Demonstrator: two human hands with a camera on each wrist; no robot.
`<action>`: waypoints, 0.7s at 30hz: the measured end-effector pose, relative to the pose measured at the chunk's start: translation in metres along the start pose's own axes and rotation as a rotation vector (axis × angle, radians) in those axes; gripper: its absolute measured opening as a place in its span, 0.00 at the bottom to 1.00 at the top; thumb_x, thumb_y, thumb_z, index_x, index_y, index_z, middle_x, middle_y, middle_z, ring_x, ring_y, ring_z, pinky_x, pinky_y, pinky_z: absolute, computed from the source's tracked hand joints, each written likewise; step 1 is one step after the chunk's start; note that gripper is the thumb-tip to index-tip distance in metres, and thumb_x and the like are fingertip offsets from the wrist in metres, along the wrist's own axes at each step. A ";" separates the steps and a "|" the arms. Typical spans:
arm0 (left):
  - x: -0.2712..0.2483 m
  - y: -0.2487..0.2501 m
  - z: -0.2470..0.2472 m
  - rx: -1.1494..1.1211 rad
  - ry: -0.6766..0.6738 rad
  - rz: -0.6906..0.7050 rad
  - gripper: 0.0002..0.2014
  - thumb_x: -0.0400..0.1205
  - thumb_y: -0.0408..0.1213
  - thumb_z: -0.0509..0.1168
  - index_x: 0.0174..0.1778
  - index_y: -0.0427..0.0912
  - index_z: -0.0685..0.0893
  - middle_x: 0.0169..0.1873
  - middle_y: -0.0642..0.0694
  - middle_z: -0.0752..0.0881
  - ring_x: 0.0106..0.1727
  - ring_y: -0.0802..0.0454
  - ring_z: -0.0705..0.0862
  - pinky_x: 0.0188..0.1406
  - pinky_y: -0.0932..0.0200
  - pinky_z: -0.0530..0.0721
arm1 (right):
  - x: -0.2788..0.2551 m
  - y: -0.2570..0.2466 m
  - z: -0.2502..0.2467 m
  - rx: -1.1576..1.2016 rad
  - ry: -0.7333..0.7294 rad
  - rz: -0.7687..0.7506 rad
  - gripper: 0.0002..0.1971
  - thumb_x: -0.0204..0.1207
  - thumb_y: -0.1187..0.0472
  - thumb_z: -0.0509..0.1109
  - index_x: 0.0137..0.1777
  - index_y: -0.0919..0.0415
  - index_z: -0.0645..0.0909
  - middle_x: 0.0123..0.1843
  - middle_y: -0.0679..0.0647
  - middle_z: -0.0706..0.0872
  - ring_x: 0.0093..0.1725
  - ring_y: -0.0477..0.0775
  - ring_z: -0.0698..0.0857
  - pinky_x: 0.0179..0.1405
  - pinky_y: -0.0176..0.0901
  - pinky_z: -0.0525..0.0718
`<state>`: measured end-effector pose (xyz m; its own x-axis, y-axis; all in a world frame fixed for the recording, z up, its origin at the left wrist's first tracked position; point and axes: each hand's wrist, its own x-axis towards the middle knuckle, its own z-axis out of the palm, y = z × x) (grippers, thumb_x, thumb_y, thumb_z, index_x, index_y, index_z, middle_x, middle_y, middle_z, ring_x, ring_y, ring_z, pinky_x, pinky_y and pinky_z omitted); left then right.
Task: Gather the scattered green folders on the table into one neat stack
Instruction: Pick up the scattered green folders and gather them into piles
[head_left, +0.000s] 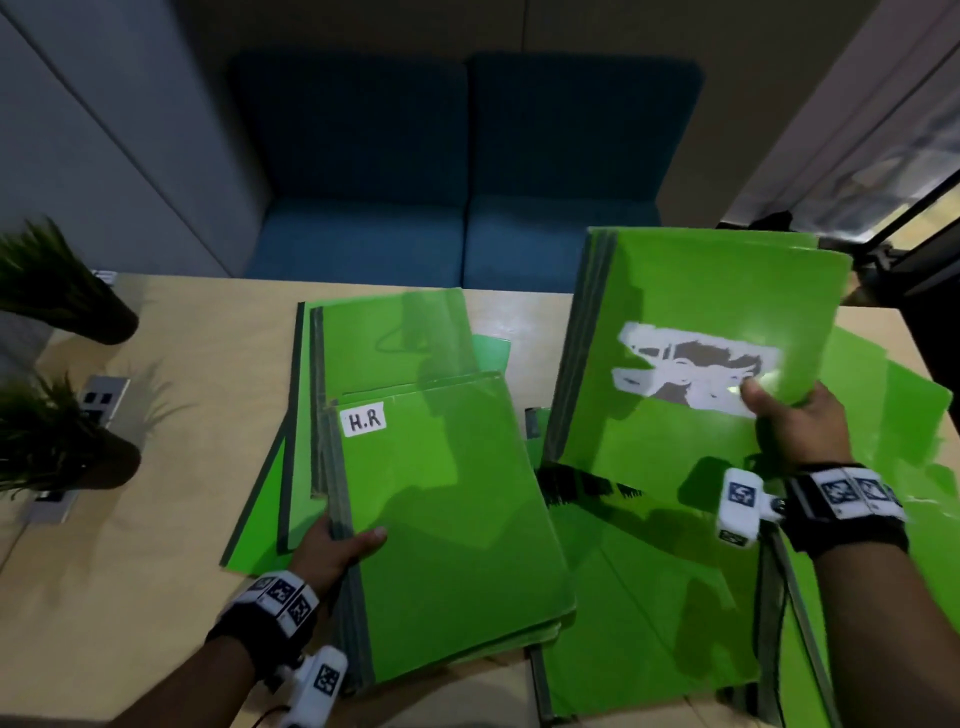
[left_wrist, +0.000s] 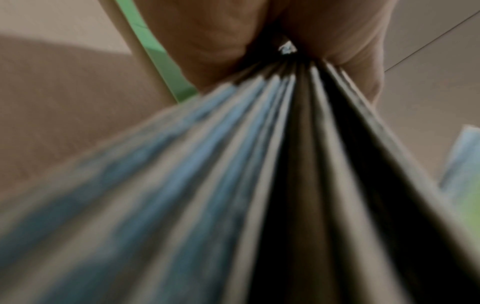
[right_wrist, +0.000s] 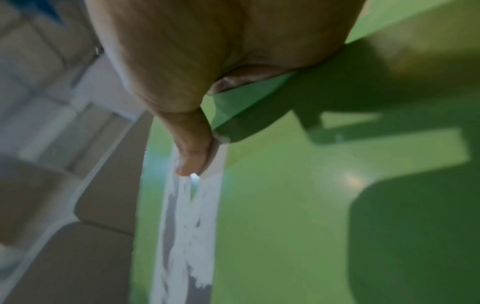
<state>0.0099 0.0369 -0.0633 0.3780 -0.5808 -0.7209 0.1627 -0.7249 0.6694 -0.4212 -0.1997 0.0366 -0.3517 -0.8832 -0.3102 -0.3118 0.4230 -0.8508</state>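
Note:
My left hand (head_left: 337, 545) grips the spine edge of a bundle of green folders (head_left: 447, 519); the top one bears a white "H.R" label (head_left: 364, 420). The left wrist view shows those stacked edges (left_wrist: 285, 164) fanned close to the lens under my palm. My right hand (head_left: 795, 426) holds up a second bundle of green folders (head_left: 691, 312), tilted, thumb on its torn white label (head_left: 691, 369). That thumb (right_wrist: 193, 156) and label (right_wrist: 187, 236) fill the right wrist view. More green folders (head_left: 649, 597) lie spread on the wooden table (head_left: 182, 395) beneath both bundles.
Two dark potted plants (head_left: 62, 291) (head_left: 57, 441) stand at the table's left edge beside metal socket plates (head_left: 101, 400). A blue sofa (head_left: 457, 171) sits beyond the far edge. Bare tabletop shows at the left and near front.

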 end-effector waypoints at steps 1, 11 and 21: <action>-0.001 0.001 0.000 0.003 0.002 -0.005 0.32 0.67 0.39 0.78 0.65 0.39 0.73 0.50 0.44 0.82 0.60 0.39 0.78 0.63 0.44 0.73 | -0.008 -0.005 -0.004 0.055 -0.004 -0.021 0.15 0.73 0.50 0.78 0.53 0.57 0.84 0.44 0.62 0.88 0.32 0.59 0.84 0.27 0.48 0.83; -0.017 0.009 0.001 -0.017 -0.030 0.065 0.52 0.48 0.58 0.83 0.67 0.40 0.72 0.55 0.41 0.83 0.57 0.40 0.81 0.65 0.42 0.77 | -0.099 0.038 0.077 0.024 -0.398 0.088 0.43 0.61 0.57 0.86 0.76 0.64 0.73 0.68 0.52 0.82 0.61 0.55 0.86 0.58 0.48 0.84; -0.024 0.012 -0.003 0.078 -0.027 0.212 0.50 0.39 0.83 0.63 0.41 0.43 0.74 0.31 0.45 0.77 0.32 0.48 0.75 0.30 0.60 0.77 | -0.134 0.049 0.149 -0.241 -0.571 0.147 0.44 0.74 0.67 0.77 0.86 0.55 0.56 0.82 0.56 0.69 0.80 0.65 0.69 0.75 0.53 0.71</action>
<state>0.0053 0.0430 -0.0374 0.3719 -0.7319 -0.5709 0.0110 -0.6115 0.7912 -0.2581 -0.0912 -0.0270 0.0988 -0.7529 -0.6506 -0.5095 0.5234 -0.6830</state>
